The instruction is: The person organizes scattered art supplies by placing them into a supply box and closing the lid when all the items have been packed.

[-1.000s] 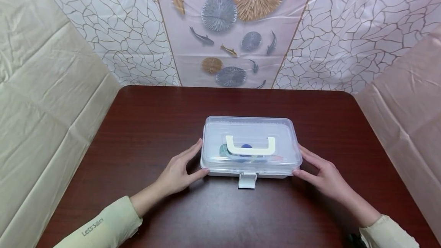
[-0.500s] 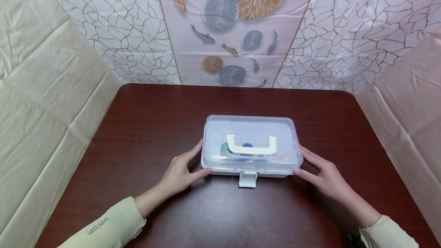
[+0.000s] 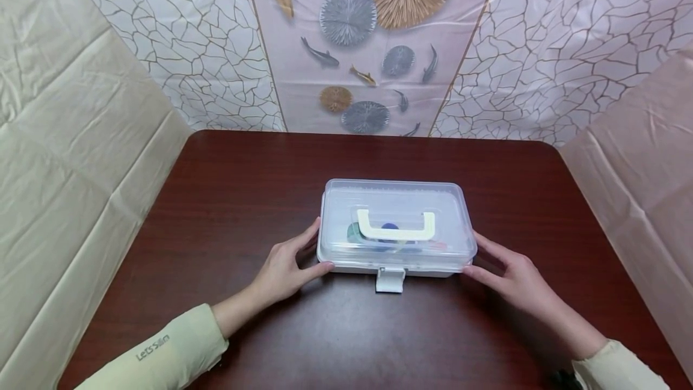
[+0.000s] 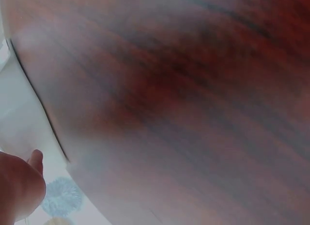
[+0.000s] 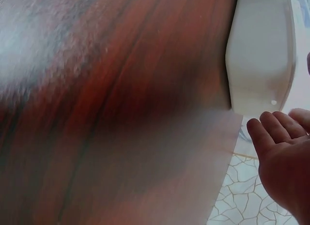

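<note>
In the head view a storage box (image 3: pixel 397 200) with a clear lid sits on the table. The lid is down and carries a white handle (image 3: pixel 397 234). A white latch (image 3: pixel 390 280) sticks out at the front, not folded up against the lid. Blurred green, blue and pinkish shapes show through the plastic. My left hand (image 3: pixel 280 269) touches the box's left end, thumb at the front corner and fingers along the side. At the opposite end my right hand (image 3: pixel 520 278) lies likewise. Its fingers look fairly straight beside the pale box wall (image 5: pixel 261 50) in the right wrist view.
The dark red-brown table (image 3: pixel 243 185) has rounded far corners. Behind it hangs a patterned cloth (image 3: pixel 363 77) with fish and discs. Beige cloth walls (image 3: pixel 81 167) flank the table on both sides.
The left thumb has slid slightly rightward along the box's front corner. The box stays in place on the table, and the head view has shifted a little.
</note>
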A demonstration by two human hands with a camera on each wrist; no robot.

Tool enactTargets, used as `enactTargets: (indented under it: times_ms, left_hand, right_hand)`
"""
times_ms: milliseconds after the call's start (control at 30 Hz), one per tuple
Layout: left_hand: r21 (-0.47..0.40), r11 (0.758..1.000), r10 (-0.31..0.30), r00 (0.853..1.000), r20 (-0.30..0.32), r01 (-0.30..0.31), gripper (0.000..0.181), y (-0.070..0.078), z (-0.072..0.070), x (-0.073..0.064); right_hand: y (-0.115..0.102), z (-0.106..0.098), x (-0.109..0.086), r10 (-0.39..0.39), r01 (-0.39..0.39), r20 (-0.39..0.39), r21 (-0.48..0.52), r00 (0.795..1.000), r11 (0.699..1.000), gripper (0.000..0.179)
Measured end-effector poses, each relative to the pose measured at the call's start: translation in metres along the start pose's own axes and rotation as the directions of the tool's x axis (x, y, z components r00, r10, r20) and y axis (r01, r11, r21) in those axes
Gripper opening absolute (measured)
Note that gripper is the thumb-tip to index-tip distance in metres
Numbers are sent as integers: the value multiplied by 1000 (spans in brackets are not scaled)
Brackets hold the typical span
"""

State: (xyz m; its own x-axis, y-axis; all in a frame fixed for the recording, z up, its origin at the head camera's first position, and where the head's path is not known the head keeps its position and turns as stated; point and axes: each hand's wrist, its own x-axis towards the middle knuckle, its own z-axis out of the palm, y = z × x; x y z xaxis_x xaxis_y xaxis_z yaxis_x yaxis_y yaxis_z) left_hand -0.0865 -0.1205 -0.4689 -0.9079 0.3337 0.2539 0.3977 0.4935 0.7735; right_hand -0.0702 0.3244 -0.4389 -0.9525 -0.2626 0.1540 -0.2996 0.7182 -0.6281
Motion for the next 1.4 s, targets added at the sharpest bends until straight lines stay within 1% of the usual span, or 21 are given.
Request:
enactTargets:
  times_ms: [67, 167, 267, 367, 433, 500, 567, 633, 733, 800, 867, 1000, 1067, 1200, 1267, 1333, 1400]
  left_hand:
    - [-13, 1000, -14, 1000, 6, 14, 89, 1, -1, 0]
    - [-73, 996, -49, 998, 26, 51, 89, 2, -1, 2]
    - [-174, 980, -92, 994, 56, 101, 89, 4, -2, 3]
    - [-248, 959, -125, 989, 78, 141, 90, 5, -3, 4]
    - [-274, 949, -135, 987, 86, 154, 91, 6, -4, 4]
    - [-277, 947, -142, 986, 89, 161, 91, 6, -4, 4]
    - [-280, 945, -148, 985, 90, 168, 91, 6, -4, 4]
    - [-289, 941, -154, 984, 92, 174, 91, 7, -5, 5]
    - [-321, 928, -168, 981, 95, 189, 92, 7, -5, 5]
    - [-354, 913, -178, 979, 99, 201, 92, 8, -4, 6]
    - [-381, 899, -189, 976, 104, 215, 93, 8, -4, 6]
    - [-408, 884, -202, 973, 111, 230, 93, 8, -4, 6]
    - [-411, 881, -206, 972, 110, 233, 93, 8, -4, 6]
    - [-417, 876, -215, 970, 109, 241, 93, 7, -4, 6]
    - [-423, 872, -219, 970, 108, 244, 92, 7, -3, 5]
    - [-437, 865, -225, 969, 105, 248, 92, 7, -2, 5]
    - [-449, 857, -230, 968, 102, 251, 92, 8, 0, 4]
  right_hand:
    - [0, -4, 0, 7, -7, 12, 0, 1000, 1000, 75]
    - [1, -13, -1, 32, -32, 42, -1, 999, 999, 72]
    - [1, -24, -2, 67, -67, 74, -8, 995, 998, 65]
    - [0, -35, -5, 107, -104, 98, -38, 989, 994, 56]
    - [-1, -40, -7, 126, -119, 114, -69, 986, 991, 51]
    - [-3, -44, -9, 128, -118, 124, -87, 984, 989, 46]
    - [-5, -47, -11, 117, -106, 138, -85, 983, 991, 41]
    - [-7, -49, -14, 91, -82, 158, -62, 983, 995, 37]
    - [-12, -47, -17, 38, -47, 217, 37, 975, 998, 32]
    - [-15, -43, -18, -18, -17, 266, 128, 964, 992, 31]
    - [-18, -37, -18, -75, -2, 322, 231, 944, 973, 30]
    - [-26, -21, -16, -153, -26, 417, 393, 896, 919, 31]
    - [-31, -12, -14, -161, -70, 458, 446, 874, 892, 33]
    - [-39, 7, -11, -167, -149, 522, 510, 836, 847, 41]
    - [-41, 15, -9, -171, -181, 540, 536, 824, 825, 46]
    - [-43, 22, -8, -178, -204, 548, 563, 817, 801, 50]
    - [-45, 27, -6, -183, -216, 547, 584, 817, 782, 53]
